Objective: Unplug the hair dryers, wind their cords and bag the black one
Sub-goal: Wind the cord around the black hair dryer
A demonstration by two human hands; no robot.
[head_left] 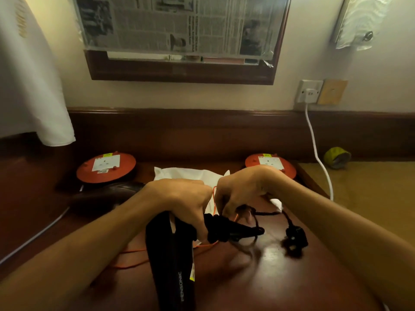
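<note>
The black hair dryer (173, 261) lies on the wooden desk (269, 277), body toward me, folded handle pointing right. My left hand (179, 198) grips it where handle meets body. Black cord is wound round the handle (224, 227). My right hand (240, 191) pinches the black cord just above the handle. The cord's loose end leads to the black plug (295, 237), lying free on the desk to the right. A white bag (190, 173) with an orange drawstring (130, 261) lies behind my hands. A second dark dryer (105, 196) sits at the left, partly hidden.
Two orange extension reels stand at the back, the left reel (106, 167) and the right reel (269, 163). A white plug (311, 94) sits in the wall socket, its white cable (318, 158) running down. A yellow tape roll (336, 157) lies on the right ledge. A mirror covered with newspaper (179, 25) hangs above.
</note>
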